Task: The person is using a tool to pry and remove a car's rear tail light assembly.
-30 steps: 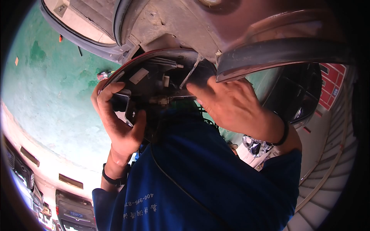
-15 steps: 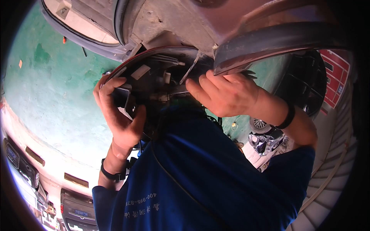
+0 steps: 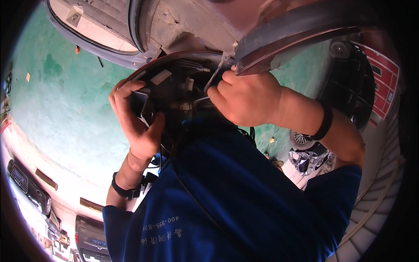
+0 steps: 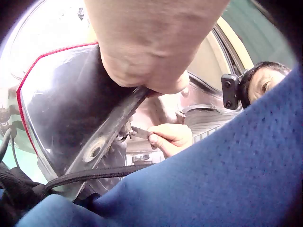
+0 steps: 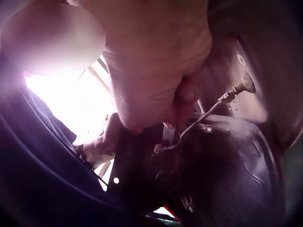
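My left hand (image 3: 139, 124) grips the edge of a dark, red-edged housing (image 3: 172, 89) in the head view, thumb on one side and fingers on the other. From the left wrist, this hand (image 4: 156, 42) covers the top of the housing (image 4: 61, 104). Curled near the housing's right side is my right hand (image 3: 251, 98). The left wrist view shows the right hand (image 4: 174, 137) pinching a flat metal piece (image 4: 140, 134) against the fittings behind the housing. A thin cable (image 5: 201, 118) with a round end (image 5: 245, 82) runs beside the right hand (image 5: 156, 61).
A vehicle body panel (image 3: 187, 22) and a dark trim edge (image 3: 297, 37) lie above the housing. Green floor (image 3: 65, 105) spreads to the left, with parked vehicles (image 3: 94, 236) at lower left. A black car (image 3: 349, 83) is at right.
My right hand has gone from blurred, extended fingers to curled ones close to the housing. The trim edge has shifted up and left in view. My left hand keeps its grip.
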`<state>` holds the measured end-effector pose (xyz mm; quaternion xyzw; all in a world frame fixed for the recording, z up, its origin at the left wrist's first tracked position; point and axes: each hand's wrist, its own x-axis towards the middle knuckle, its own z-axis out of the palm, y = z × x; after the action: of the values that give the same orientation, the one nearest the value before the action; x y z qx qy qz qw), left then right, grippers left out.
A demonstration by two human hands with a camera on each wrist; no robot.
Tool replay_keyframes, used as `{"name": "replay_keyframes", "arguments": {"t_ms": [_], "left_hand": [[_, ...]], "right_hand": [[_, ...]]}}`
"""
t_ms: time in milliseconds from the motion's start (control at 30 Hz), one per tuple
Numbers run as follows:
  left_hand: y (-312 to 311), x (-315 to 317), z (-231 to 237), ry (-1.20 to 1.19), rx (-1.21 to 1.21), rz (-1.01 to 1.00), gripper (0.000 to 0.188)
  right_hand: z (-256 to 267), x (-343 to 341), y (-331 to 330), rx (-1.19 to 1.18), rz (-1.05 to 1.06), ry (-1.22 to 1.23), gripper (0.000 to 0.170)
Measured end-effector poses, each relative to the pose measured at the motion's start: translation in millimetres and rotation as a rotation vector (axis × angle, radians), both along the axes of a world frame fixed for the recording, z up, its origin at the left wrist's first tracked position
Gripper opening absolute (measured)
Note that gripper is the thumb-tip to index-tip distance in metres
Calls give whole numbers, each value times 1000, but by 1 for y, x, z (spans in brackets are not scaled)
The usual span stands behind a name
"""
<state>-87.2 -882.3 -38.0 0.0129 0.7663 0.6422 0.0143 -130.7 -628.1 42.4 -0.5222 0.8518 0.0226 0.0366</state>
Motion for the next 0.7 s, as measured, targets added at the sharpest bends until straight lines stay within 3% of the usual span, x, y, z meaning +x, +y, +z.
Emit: {"name": "replay_keyframes", "arguments": {"t_ms": [300, 500, 600, 700], "left_hand": [[2, -6, 2, 12, 29, -14, 63], [0, -6, 1, -6, 59, -22, 64], [1, -6, -1, -7, 83, -15, 65], [1, -4, -1, -25, 109, -8, 67]], "right_hand": [[21, -5, -16, 211, -172, -332, 17], [22, 7, -18, 231, -152, -220, 15], [21, 23, -15, 116, -265, -145, 16], [20, 35, -15, 145, -392, -223, 22]]}}
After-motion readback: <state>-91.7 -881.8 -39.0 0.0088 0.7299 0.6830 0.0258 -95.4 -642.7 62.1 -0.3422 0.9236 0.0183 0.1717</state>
